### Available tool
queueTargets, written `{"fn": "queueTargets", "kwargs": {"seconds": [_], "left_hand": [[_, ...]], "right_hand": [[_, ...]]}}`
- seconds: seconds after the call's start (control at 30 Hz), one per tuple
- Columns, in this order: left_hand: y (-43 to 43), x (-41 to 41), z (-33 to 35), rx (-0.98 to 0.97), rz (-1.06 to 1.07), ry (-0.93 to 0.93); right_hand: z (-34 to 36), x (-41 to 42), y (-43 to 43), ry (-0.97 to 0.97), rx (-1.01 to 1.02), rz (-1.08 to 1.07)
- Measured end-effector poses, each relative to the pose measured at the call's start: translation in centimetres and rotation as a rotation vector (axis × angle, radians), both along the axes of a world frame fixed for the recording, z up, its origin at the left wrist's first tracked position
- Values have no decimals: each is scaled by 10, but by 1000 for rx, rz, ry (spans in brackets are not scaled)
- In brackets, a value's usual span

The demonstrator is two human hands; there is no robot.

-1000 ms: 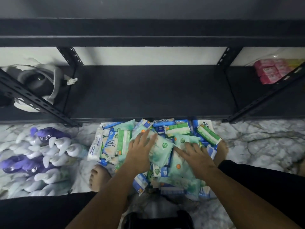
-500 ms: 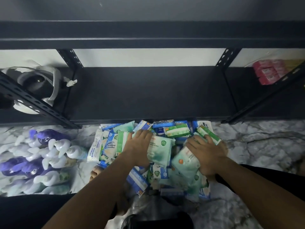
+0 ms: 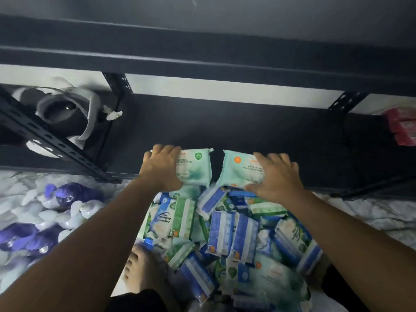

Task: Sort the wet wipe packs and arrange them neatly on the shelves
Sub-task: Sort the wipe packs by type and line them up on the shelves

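Caught in the placing step: bringing two pale-green wet wipe packs to the near edge of the black lower shelf (image 3: 247, 131). Gripping the green-badged pack (image 3: 195, 167) with the left hand (image 3: 161, 168), fingers curled over its far left corner. Gripping the orange-badged pack (image 3: 238, 170) with the right hand (image 3: 275, 179), fingers spread across its right half and bent over the far side. Holding both flat, printed face up, side by side with a narrow gap between. Cannot tell whether already resting on the board or held just above it. Leaving the bulk unsorted: a jumbled pile of blue, green and pale-green packs (image 3: 229, 233) on the marble floor (image 3: 371, 212), just near of the shelf and between the forearms. Judging from that, barely begun, with nothing else on this middle bay. Next, probably: lower both onto the board, slide them toward the far wall, square their edges to start a row, let go, then go back to the pile. Worth checking the differing badges first, as possibly two kinds needing separate rows. Well apart from all this: pink packs (image 3: 403, 127) on the far right bay, a white-and-black headset-like device (image 3: 65, 115) on the left bay, and purple and white bottles (image 3: 56, 206) on the floor at left.
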State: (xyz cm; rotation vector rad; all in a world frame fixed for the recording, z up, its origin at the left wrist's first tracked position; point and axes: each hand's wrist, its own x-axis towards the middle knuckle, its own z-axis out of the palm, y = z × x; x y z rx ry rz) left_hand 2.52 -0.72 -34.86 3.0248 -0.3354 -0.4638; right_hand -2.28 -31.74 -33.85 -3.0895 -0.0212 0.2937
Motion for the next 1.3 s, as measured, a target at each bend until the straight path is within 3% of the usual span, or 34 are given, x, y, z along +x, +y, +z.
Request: {"fn": "queueTargets", "kwargs": {"seconds": [0.27,0.43,0.6,0.97,1.3], "left_hand": [[29,43,-68,44,90,41],[43,13,-91,-50,60,-287],[68,15,-106,-192,61,-363],[118,112,-114,-285,128,-344],[137,163,-116,-245,99,-301]], "right_hand": [[-89,44,90,-92,24,15],[-119,28,119,-235,59,71],[-121,55,139,-255,37,113],[-111,158,201,-199,14,176],[-110,200,220,-188,4,157]]}}
